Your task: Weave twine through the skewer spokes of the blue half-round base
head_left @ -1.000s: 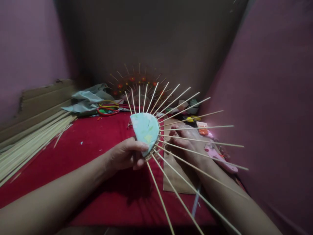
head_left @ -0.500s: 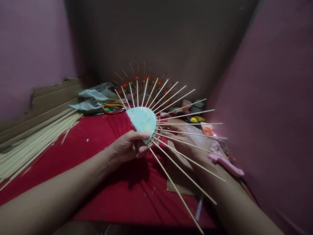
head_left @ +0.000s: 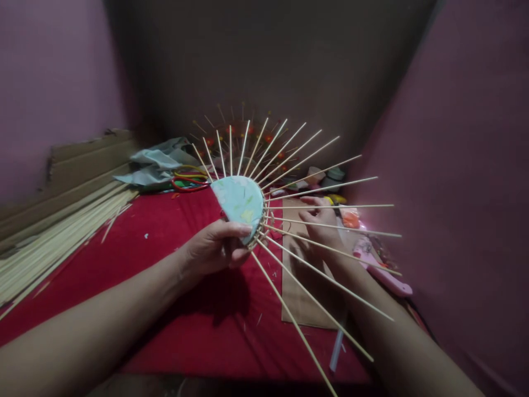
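Head-worn view, facing forward and down, near hands (head_left: 212, 245).

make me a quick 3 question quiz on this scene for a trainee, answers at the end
1. True or false: the right hand grips the light-blue half-disc.
2. Which thing lies along the left side of the red cloth?
A) pink tool
B) bundle of pale sticks
C) clear tube
3. Fill in: thin spokes fan out from the half-disc's ____ edge.

Key:
1. False; the left hand grips it.
2. B
3. curved
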The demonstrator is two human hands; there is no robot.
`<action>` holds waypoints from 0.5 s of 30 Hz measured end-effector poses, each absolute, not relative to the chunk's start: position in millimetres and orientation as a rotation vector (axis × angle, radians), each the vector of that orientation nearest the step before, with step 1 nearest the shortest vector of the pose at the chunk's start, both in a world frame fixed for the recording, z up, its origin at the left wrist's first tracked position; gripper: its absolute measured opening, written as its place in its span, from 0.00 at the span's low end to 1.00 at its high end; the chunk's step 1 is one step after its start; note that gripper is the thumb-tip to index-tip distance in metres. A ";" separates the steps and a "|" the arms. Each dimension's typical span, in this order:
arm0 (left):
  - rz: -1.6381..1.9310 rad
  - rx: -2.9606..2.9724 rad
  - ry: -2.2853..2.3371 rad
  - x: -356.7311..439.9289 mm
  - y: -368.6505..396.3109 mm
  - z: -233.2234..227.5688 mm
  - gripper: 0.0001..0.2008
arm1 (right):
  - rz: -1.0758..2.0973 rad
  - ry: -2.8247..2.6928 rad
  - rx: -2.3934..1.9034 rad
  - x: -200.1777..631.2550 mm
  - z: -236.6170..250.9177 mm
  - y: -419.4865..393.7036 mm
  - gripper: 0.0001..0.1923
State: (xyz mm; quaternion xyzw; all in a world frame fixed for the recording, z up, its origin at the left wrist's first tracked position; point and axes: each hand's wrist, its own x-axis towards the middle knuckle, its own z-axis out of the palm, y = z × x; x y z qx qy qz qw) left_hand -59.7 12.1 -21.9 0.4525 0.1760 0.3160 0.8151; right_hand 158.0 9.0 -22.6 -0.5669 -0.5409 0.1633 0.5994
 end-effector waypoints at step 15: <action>0.662 0.990 0.407 -57.2 11.1 -24.3 0.08 | 1.440 -1.293 -0.917 128.6 -11.6 -16.5 0.10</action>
